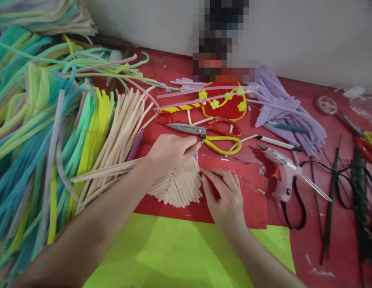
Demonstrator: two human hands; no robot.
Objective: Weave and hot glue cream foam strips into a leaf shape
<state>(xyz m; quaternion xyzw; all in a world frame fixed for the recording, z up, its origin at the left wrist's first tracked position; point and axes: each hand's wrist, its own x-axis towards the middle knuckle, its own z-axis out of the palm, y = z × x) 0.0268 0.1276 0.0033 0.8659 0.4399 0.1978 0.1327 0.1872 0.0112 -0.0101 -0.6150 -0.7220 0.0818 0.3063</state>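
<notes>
A leaf-like piece of cream pipe cleaners (176, 184), laid in slanting rows, lies on a red sheet (248, 208). My left hand (170, 152) is over its top, fingers curled, with loose cream pipe cleaners (110, 171) running out from under the wrist to the left. A bit of lilac shows beneath its fingertips. At the piece's right edge, my right hand (224, 192) has thumb and forefinger pinched together on the rim. Scissors (188, 129) with a red and a yellow handle lie just beyond my left hand.
Bundles of coloured pipe cleaners (26, 160) crowd the left. Lilac pipe cleaners (282, 108) and a red-and-yellow fan-shaped craft piece (223, 102) lie behind. At right are a glue gun (283, 172) with a black cord and dark green stems (331, 200). A lime sheet (179, 252) lies in front.
</notes>
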